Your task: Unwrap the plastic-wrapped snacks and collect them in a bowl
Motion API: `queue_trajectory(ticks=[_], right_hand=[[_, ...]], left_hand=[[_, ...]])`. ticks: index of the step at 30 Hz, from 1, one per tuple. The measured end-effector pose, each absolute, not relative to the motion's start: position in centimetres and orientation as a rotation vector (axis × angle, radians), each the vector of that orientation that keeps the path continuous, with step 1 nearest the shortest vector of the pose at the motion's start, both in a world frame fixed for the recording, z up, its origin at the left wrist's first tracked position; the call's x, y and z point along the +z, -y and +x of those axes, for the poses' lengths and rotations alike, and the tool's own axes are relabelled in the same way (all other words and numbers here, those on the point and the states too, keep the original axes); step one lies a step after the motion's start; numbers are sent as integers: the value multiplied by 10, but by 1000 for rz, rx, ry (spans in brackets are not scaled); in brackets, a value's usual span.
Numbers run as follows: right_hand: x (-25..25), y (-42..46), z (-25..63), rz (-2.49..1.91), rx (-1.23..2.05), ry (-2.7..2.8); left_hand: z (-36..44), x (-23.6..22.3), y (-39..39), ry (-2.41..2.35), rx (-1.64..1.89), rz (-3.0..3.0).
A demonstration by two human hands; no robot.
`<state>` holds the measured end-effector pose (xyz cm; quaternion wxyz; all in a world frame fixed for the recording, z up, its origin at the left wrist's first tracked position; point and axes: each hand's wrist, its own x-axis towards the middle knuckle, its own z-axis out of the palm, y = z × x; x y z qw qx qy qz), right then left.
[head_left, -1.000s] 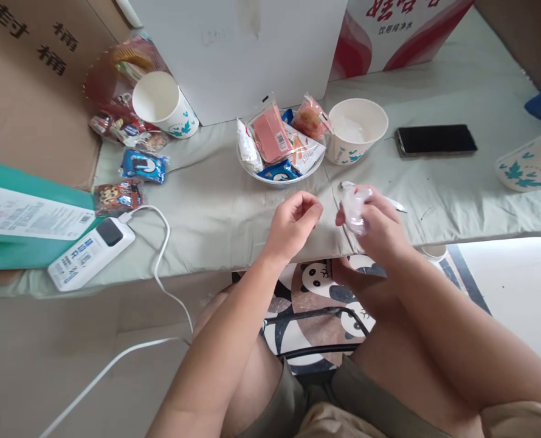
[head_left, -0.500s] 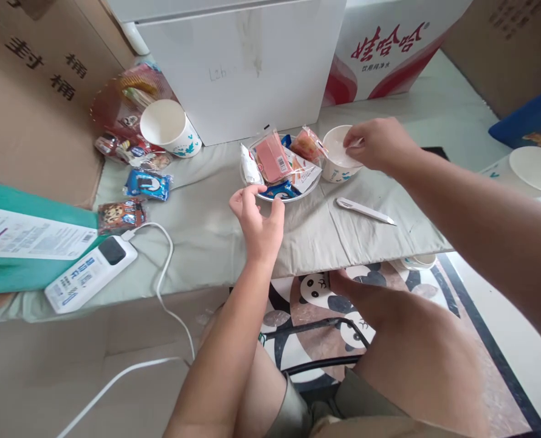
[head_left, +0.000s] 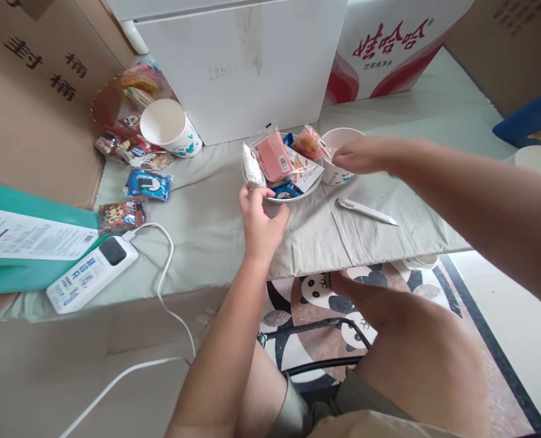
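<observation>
My left hand [head_left: 260,220] reaches to the near rim of a white bowl [head_left: 298,196] heaped with snack packets, a pink one [head_left: 275,158] on top. Its thumb and curled fingers close on that rim. My right hand [head_left: 361,155] hovers at the front rim of a white paper cup [head_left: 340,137] just right of the bowl. Its fingers are pressed together and pointing left, and what they hold, if anything, is hidden. A white pen-shaped tool [head_left: 366,211] lies on the cloth below that hand.
A second paper cup [head_left: 168,128] and loose snack packs [head_left: 148,184] lie at the left, near a white power bank [head_left: 90,275] with its cable [head_left: 165,267]. A white box [head_left: 238,61] and a red-and-white carton [head_left: 389,48] stand behind. The table edge runs just before my knees.
My right hand carried a clear wrapper from in front of me up to the paper cup, then sank to its front rim. My left hand moved forward from an open curl onto the bowl's rim.
</observation>
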<state>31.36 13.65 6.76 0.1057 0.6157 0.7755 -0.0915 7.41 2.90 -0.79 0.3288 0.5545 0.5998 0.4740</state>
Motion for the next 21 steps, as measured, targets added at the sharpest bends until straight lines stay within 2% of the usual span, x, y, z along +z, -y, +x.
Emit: queue_trajectory(ticks=[2, 5, 7, 10, 12, 16, 21], right_hand=[[69, -97, 316, 2039, -245, -2332], [49, -27, 313, 2722, -134, -2641], [25, 8, 306, 2940, -311, -2668], [-6, 26, 291, 2908, -508, -2813], [-17, 19, 282, 2847, -515, -2910], [-21, -7, 274, 2838, -526, -2952], [-22, -12, 272, 2542, -854, -3099]], left_hand=[[72, -9, -29, -1572, 1250, 1477], [71, -12, -29, -1580, 1272, 1539], [71, -15, -29, -1588, 1284, 1580], [72, -20, -31, -1577, 1319, 1595], [74, -23, -34, -1542, 1369, 1593], [78, -28, -40, -1502, 1493, 1580], [85, -36, -45, -1459, 1627, 1457]])
